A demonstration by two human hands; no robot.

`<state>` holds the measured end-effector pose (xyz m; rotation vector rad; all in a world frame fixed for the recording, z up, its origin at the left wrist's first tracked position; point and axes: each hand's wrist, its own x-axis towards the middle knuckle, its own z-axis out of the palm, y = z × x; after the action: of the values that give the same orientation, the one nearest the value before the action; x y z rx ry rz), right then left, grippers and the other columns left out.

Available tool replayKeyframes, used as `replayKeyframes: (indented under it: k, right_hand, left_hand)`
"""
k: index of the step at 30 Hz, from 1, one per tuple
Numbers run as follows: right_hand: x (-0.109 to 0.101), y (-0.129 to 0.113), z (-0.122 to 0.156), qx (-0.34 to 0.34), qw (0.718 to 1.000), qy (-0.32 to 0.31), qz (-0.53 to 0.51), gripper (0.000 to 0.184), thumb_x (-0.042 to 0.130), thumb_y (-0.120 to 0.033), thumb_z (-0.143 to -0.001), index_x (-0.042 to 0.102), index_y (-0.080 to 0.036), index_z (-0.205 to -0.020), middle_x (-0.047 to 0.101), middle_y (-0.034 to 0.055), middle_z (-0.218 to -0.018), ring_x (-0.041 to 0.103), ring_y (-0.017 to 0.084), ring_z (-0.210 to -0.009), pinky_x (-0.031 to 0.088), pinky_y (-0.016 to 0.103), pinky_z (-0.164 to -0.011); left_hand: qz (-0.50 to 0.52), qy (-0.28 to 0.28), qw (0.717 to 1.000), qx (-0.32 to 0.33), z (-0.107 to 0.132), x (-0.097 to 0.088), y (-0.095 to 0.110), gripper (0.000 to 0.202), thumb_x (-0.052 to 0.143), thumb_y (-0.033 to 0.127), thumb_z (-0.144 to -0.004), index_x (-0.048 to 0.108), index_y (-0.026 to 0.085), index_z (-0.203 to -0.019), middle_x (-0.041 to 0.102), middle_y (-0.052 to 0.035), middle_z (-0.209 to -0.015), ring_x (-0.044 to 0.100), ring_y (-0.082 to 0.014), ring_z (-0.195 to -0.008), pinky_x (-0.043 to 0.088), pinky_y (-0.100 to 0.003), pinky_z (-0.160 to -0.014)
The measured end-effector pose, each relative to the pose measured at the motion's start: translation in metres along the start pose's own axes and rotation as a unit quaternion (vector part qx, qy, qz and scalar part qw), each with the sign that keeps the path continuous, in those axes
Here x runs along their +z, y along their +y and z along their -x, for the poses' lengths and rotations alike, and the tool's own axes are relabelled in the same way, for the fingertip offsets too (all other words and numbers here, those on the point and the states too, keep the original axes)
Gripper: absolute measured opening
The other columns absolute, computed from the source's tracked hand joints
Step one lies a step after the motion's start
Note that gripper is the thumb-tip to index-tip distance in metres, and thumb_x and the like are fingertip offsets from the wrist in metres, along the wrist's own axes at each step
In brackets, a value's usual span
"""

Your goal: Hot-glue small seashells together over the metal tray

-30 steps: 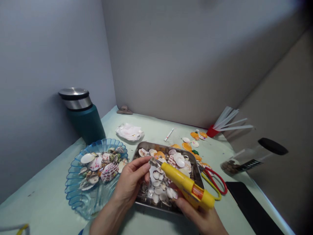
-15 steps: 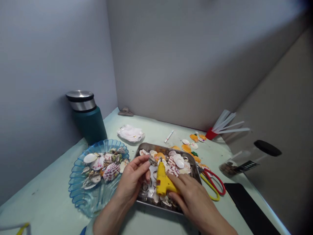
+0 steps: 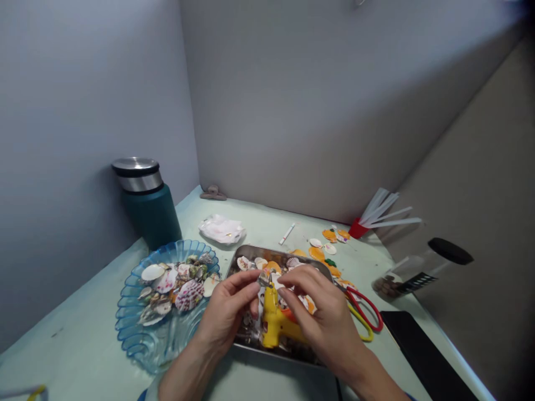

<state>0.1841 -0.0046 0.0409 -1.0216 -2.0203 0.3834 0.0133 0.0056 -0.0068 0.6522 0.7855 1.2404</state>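
Note:
My left hand (image 3: 228, 312) pinches a small grey shell (image 3: 262, 278) between thumb and fingertips above a metal tray (image 3: 235, 260) full of shells. A yellow glue gun (image 3: 271, 323) lies in the tray, nozzle toward that shell. My right hand (image 3: 324, 317) arches over the gun, its bent fingers drawn together with their tips right beside the small shell. Whether they grip the shell or only touch it is hidden.
Left of the tray stands a blue glass dish (image 3: 129, 328) with shells, and behind it a teal bottle (image 3: 150, 214). To the right are red and yellow scissors (image 3: 368, 312), loose orange shells (image 3: 330, 236), glue sticks (image 3: 387, 214), a tipped jar (image 3: 418, 267), a black slab (image 3: 422, 356).
My right hand laid the glue gun down in the tray, let go of its grip and brought its fingers up to the small shell. The left hand has kept its pinch.

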Motion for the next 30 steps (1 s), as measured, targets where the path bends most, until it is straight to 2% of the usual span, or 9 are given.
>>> replayKeyframes:
  k: [4,11,22,30]
  right_hand:
    - [0.0069,0.0001,-0.0047,0.005,1.000,0.008,-0.025,0.011,0.055,-0.011,-0.091,0.061,-0.020,-0.093,0.063,0.0040,-0.091,0.059,0.018,-0.087,0.044,0.030,-0.077]
    - [0.0088,0.0012,-0.0052,0.026,0.999,-0.039,-0.016,0.012,0.052,-0.012,-0.092,0.060,-0.019,-0.085,0.060,0.0033,-0.084,0.057,0.018,-0.080,0.043,0.030,-0.073]
    - [0.0087,0.0036,-0.0066,-0.002,0.998,-0.055,0.007,0.015,0.048,-0.012,-0.092,0.057,-0.020,-0.083,0.058,0.0036,-0.082,0.056,0.018,-0.077,0.044,0.031,-0.070]
    - [0.0091,0.0043,-0.0057,0.008,0.999,-0.032,-0.024,0.015,0.049,-0.012,-0.093,0.060,-0.019,-0.086,0.062,0.0041,-0.083,0.059,0.018,-0.078,0.046,0.030,-0.072]
  left_hand:
    - [-0.030,0.008,1.000,0.003,-0.0011,-0.0018,-0.0026,0.029,0.081,0.028,-0.065,0.074,0.016,-0.090,0.059,0.0029,-0.043,0.048,-0.0056,-0.040,0.034,-0.016,-0.046]
    - [-0.046,0.012,0.999,0.002,-0.0018,-0.0005,-0.0033,0.030,0.081,0.030,-0.063,0.074,0.015,-0.088,0.059,0.0027,-0.043,0.048,-0.0067,-0.040,0.034,-0.018,-0.046]
    - [-0.064,0.014,0.998,0.003,-0.0008,-0.0005,-0.0040,0.031,0.080,0.031,-0.065,0.075,0.014,-0.090,0.058,0.0027,-0.043,0.047,-0.0068,-0.040,0.034,-0.018,-0.045]
    - [-0.053,0.007,0.999,0.002,-0.0022,-0.0018,-0.0044,0.030,0.081,0.032,-0.064,0.075,0.015,-0.089,0.058,0.0023,-0.042,0.048,-0.0072,-0.039,0.034,-0.019,-0.045]
